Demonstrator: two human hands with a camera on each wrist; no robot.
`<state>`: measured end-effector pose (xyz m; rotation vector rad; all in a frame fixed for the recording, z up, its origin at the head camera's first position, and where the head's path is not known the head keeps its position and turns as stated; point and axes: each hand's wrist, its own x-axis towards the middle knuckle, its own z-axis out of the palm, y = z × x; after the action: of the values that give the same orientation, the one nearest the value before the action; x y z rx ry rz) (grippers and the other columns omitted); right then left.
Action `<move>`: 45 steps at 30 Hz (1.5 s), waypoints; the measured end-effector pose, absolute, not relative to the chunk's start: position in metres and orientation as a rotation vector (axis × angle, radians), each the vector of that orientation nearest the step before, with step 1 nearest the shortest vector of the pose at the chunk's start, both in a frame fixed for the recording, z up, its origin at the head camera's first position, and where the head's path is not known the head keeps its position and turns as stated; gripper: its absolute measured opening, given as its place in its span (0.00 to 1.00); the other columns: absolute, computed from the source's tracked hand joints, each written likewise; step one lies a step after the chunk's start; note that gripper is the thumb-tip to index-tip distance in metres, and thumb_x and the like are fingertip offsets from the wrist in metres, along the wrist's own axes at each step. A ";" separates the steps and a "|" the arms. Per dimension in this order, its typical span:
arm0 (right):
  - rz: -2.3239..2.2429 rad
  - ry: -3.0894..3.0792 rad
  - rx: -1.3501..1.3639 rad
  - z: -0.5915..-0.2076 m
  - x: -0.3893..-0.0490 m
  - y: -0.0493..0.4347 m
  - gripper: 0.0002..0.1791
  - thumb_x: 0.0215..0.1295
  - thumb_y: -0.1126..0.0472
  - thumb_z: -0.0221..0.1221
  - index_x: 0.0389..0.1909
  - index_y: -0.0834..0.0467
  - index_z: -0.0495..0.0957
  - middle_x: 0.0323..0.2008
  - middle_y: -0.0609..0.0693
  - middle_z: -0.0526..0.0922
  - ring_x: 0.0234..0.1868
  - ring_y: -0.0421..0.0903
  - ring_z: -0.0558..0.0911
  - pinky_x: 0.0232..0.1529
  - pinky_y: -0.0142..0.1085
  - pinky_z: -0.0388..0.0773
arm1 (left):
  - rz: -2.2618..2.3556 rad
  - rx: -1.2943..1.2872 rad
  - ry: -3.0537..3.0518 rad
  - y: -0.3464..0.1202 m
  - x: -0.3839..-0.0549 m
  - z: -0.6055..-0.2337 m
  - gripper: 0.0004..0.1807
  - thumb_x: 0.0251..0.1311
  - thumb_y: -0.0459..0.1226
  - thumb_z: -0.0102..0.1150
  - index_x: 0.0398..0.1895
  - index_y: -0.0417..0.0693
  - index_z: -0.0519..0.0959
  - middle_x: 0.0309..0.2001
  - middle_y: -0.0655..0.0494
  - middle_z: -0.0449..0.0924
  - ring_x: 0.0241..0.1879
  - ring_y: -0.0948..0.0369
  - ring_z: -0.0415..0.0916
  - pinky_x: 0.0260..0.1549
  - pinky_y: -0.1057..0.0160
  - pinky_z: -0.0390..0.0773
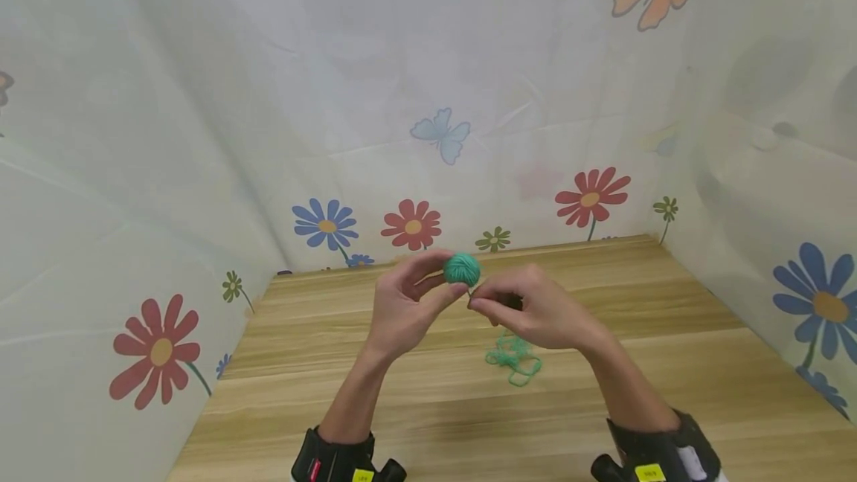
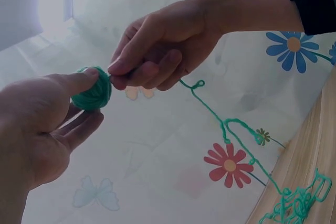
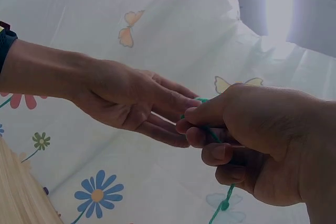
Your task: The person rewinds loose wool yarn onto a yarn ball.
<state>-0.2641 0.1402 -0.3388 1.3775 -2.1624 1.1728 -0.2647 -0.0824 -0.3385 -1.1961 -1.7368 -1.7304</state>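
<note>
A small ball of green yarn point(image 1: 462, 269) is held up over the table between the thumb and fingers of my left hand point(image 1: 408, 307). Close beside it, my right hand point(image 1: 535, 307) pinches the strand between thumb and forefinger. In the left wrist view the yarn ball point(image 2: 93, 93) shows its wound layers, and the strand point(image 2: 207, 107) hangs from the right hand point(image 2: 168, 45) down to the table. A loose tangle of the same yarn point(image 1: 513, 358) lies on the wood below. From the right wrist view, the left hand's fingers mostly hide the ball.
The wood-grain table point(image 1: 321, 393) runs up to a pale curtain point(image 1: 361, 80) printed with flowers and butterflies, which encloses the back and both sides. Dark bands point(image 1: 338, 460) with yellow tags wrap both wrists.
</note>
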 end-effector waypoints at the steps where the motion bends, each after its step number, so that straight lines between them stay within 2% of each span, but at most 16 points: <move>1: 1.184 -2.157 1.378 -0.337 -0.262 0.141 0.06 0.68 0.69 0.66 0.36 0.54 0.87 0.20 0.41 0.74 0.17 0.36 0.68 0.16 0.25 0.67 | -1.724 -1.192 -1.741 -0.082 -0.265 -0.339 0.23 0.52 0.14 0.67 0.54 0.23 0.78 0.49 0.31 0.82 0.51 0.43 0.81 0.52 0.44 0.84; 8: 1.317 -2.071 1.318 -0.329 -0.250 0.148 0.11 0.66 0.76 0.64 0.41 0.58 0.87 0.21 0.43 0.75 0.18 0.37 0.67 0.13 0.29 0.64 | -1.676 -1.247 -1.794 -0.082 -0.266 -0.342 0.23 0.51 0.16 0.70 0.52 0.26 0.80 0.48 0.36 0.83 0.51 0.49 0.82 0.51 0.46 0.86; 17: 1.315 -1.929 1.279 -0.325 -0.249 0.150 0.14 0.62 0.81 0.63 0.41 0.61 0.86 0.21 0.43 0.73 0.16 0.36 0.64 0.10 0.34 0.59 | -1.605 -1.447 -1.781 -0.082 -0.273 -0.345 0.24 0.48 0.15 0.72 0.51 0.27 0.81 0.48 0.38 0.84 0.48 0.51 0.83 0.48 0.47 0.87; 22: 1.309 -1.987 1.190 -0.330 -0.257 0.151 0.12 0.65 0.78 0.63 0.41 0.59 0.87 0.21 0.43 0.75 0.16 0.36 0.65 0.11 0.34 0.61 | -1.639 -1.524 -1.791 -0.083 -0.269 -0.343 0.24 0.47 0.14 0.71 0.52 0.24 0.80 0.49 0.35 0.83 0.50 0.51 0.83 0.49 0.46 0.86; 28: 1.340 -2.087 1.118 -0.337 -0.268 0.151 0.09 0.69 0.73 0.62 0.42 0.59 0.87 0.25 0.45 0.82 0.17 0.39 0.70 0.15 0.28 0.66 | -1.729 -1.517 -1.840 -0.085 -0.263 -0.340 0.23 0.49 0.14 0.70 0.52 0.24 0.80 0.50 0.32 0.82 0.53 0.48 0.81 0.51 0.45 0.85; 35: 1.361 -2.171 0.922 -0.340 -0.273 0.150 0.05 0.73 0.66 0.62 0.41 0.57 0.87 0.20 0.47 0.75 0.16 0.41 0.67 0.15 0.28 0.65 | -1.754 -1.544 -1.810 -0.085 -0.263 -0.341 0.24 0.48 0.12 0.68 0.52 0.21 0.78 0.50 0.29 0.80 0.52 0.47 0.81 0.50 0.47 0.86; 39: 1.350 -2.180 0.837 -0.341 -0.275 0.147 0.05 0.73 0.61 0.63 0.40 0.56 0.88 0.20 0.48 0.75 0.16 0.42 0.69 0.15 0.28 0.66 | -1.769 -1.560 -1.762 -0.085 -0.268 -0.346 0.25 0.46 0.10 0.68 0.52 0.20 0.77 0.51 0.29 0.79 0.52 0.45 0.80 0.50 0.47 0.86; 42: 1.288 -2.231 0.861 -0.342 -0.276 0.146 0.06 0.72 0.59 0.64 0.40 0.55 0.89 0.20 0.47 0.76 0.18 0.41 0.70 0.16 0.27 0.67 | -1.782 -1.537 -1.729 -0.085 -0.272 -0.350 0.25 0.47 0.11 0.68 0.53 0.22 0.78 0.51 0.31 0.79 0.53 0.45 0.80 0.50 0.47 0.86; 45: 1.220 -2.274 0.989 -0.343 -0.276 0.145 0.05 0.72 0.62 0.64 0.37 0.54 0.88 0.19 0.44 0.75 0.18 0.39 0.70 0.16 0.26 0.67 | -1.793 -1.477 -1.690 -0.086 -0.274 -0.352 0.25 0.50 0.13 0.68 0.54 0.23 0.79 0.52 0.32 0.80 0.53 0.44 0.79 0.51 0.46 0.86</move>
<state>-0.2763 0.1453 -0.3427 0.9886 -2.2743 1.2203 -0.2744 -0.0857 -0.3517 -1.4767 -1.6900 -1.7926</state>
